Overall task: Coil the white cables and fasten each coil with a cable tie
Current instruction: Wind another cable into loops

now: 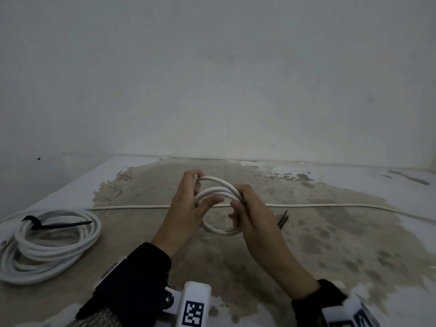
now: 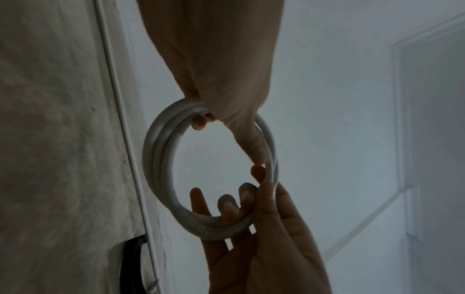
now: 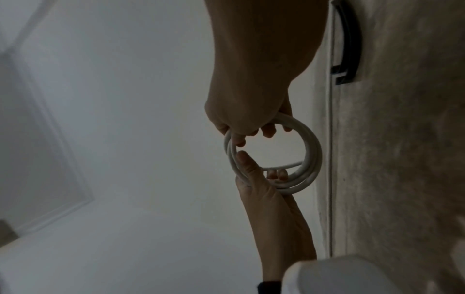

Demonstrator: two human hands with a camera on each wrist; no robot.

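At the centre of the head view, both hands hold a small coil of white cable (image 1: 218, 192) above the worn, stained tabletop (image 1: 330, 232). The left hand (image 1: 188, 208) pinches the coil's upper left side between thumb and fingers, with the cable's cut end (image 1: 195, 177) showing at its fingertips. The right hand (image 1: 252, 213) has its fingers curled round the coil's right side. In the left wrist view the coil (image 2: 163, 169) shows about 3 turns lying together, with the right hand's fingers (image 2: 227, 206) hooked through its lower part.

The uncoiled rest of the white cable (image 1: 330, 205) runs in a line across the tabletop behind the hands, from the left of the frame to the right edge. 2 loose black cable ties (image 1: 283, 219) lie just right of the right hand. At the lower left of the head view sits a larger finished coil of white cable (image 1: 47, 246), bound at its upper left by a black cable tie (image 1: 35, 224) whose tail points right.
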